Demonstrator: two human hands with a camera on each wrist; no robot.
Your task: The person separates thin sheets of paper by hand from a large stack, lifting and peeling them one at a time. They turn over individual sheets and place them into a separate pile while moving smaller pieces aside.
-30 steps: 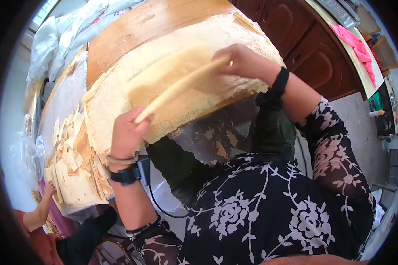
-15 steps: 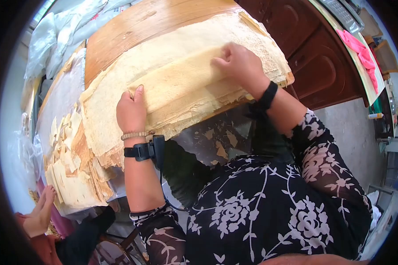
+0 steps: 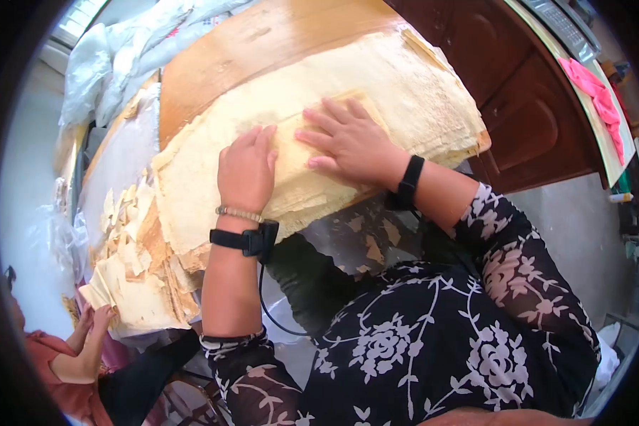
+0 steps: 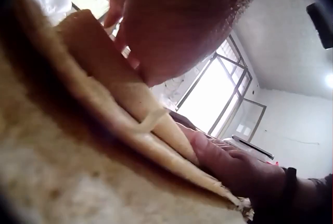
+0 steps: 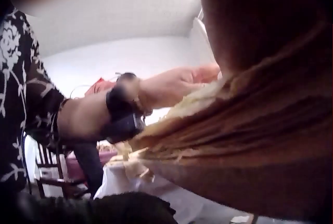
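Note:
A folded pale yellow sheet (image 3: 291, 153) lies on a wide stack of thin, ragged-edged sheets (image 3: 213, 206) in the head view. My right hand (image 3: 351, 142) rests on it with fingers spread and fairly straight. At its left end my left hand (image 3: 247, 167) lies palm down, fingers together and the thumb alongside. In the left wrist view the folded layer (image 4: 125, 86) stands slightly raised below the left hand (image 4: 171, 21), with the right hand (image 4: 234, 167) beyond. The right wrist view shows the left hand (image 5: 171, 86) on top of the stack's layered edge (image 5: 208, 125).
Torn scraps (image 3: 124, 227) and another pile of sheets (image 3: 138, 298) lie at the left. Another person's hands (image 3: 99, 317) are at that pile's corner. Plastic bags (image 3: 92, 64) sit at the back left; a dark red cabinet (image 3: 532, 106) and pink cloth (image 3: 593, 89) are at the right.
The sheet, held stretched between both hands earlier, now lies folded on the stack. My right hand has unclenched and spread flat; my left hand has moved onto the sheet.

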